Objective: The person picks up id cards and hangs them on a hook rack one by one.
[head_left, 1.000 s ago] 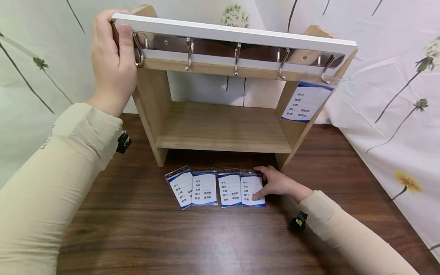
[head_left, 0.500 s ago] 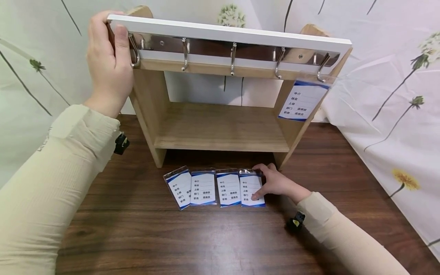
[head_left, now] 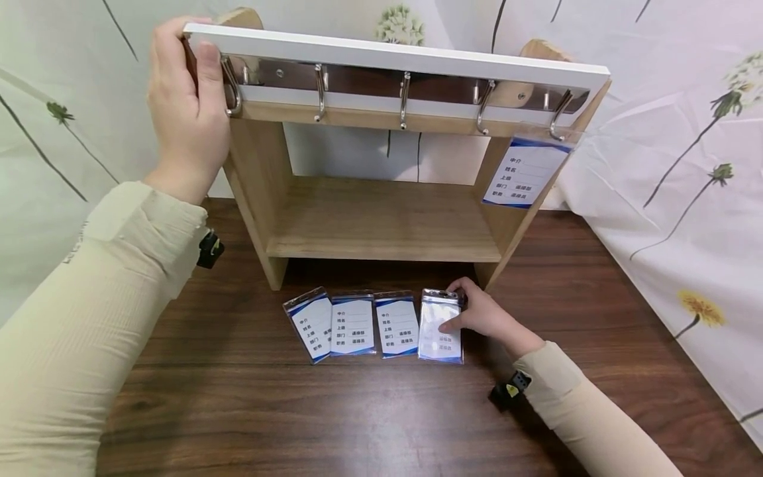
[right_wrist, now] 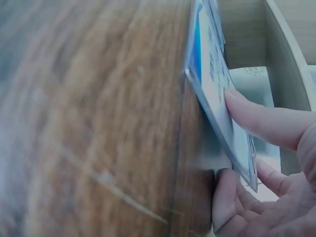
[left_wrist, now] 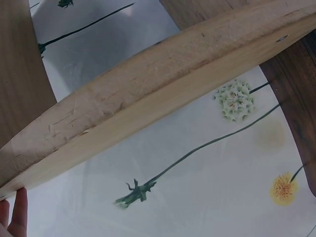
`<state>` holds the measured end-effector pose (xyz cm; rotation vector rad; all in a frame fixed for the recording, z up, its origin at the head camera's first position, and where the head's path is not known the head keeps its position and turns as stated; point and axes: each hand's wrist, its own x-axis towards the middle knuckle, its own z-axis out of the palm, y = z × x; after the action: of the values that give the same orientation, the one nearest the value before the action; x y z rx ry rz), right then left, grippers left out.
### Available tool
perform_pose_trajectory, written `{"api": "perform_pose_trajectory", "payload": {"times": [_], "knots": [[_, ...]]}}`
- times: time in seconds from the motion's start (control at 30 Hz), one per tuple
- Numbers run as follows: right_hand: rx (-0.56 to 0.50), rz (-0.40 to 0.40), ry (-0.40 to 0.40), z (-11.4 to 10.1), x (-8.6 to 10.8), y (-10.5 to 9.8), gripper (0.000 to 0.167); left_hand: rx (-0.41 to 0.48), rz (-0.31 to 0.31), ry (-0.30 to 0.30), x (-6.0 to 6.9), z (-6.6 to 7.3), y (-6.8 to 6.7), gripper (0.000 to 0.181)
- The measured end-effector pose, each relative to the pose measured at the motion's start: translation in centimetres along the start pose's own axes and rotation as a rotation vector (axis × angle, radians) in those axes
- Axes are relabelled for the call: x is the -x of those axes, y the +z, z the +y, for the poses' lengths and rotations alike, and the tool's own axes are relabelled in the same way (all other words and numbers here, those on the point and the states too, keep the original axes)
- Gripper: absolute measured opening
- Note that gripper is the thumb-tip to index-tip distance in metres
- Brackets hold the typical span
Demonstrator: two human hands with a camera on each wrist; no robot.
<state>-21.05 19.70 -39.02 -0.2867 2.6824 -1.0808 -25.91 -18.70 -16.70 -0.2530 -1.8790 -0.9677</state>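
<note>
In the head view my left hand [head_left: 189, 112] grips the upper left corner of a wooden rack [head_left: 381, 252], its thumb on the white front board. My right hand [head_left: 485, 315] pinches the rightmost badge holder [head_left: 440, 341]; the right wrist view shows the thumb on its face, fingers behind, and the badge holder [right_wrist: 222, 108] tilted with one end lifted off the table. Three more badge holders lie flat to its left: a slanted one [head_left: 311, 328], a middle one [head_left: 353, 326] and a nearer one [head_left: 396, 326]. Another badge holder [head_left: 527, 172] hangs from the rightmost hook [head_left: 559, 116].
Several metal hooks [head_left: 404, 103] line the white board [head_left: 393, 45]. The rack stands on a dark wooden table [head_left: 286, 411], before a flower-printed cloth [head_left: 673, 152]. In the left wrist view, the rack's curved side panel [left_wrist: 148, 89] crosses the picture.
My right hand has raised the upper end of the rightmost badge holder off the table, and glare now covers its face. The left hand keeps its grip on the rack.
</note>
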Motion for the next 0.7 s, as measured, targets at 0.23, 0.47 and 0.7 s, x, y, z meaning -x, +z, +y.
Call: {"api": "perform_pose_trajectory", "payload": {"times": [0.23, 0.47, 0.7], "knots": [[-0.157, 0.044, 0.021, -0.2, 0.1, -0.6, 0.048, 0.012, -0.014, -0.02, 0.0, 0.1, 0.0, 0.027], [-0.37, 0.039, 0.004, -0.4, 0.3, -1.1, 0.041, 0.012, -0.012, -0.007, 0.0, 0.0, -0.1, 0.028], [-0.42, 0.09, 0.021, -0.4, 0.9, -1.6, 0.042, 0.018, -0.014, -0.005, 0.0, 0.1, -0.1, 0.026]]}}
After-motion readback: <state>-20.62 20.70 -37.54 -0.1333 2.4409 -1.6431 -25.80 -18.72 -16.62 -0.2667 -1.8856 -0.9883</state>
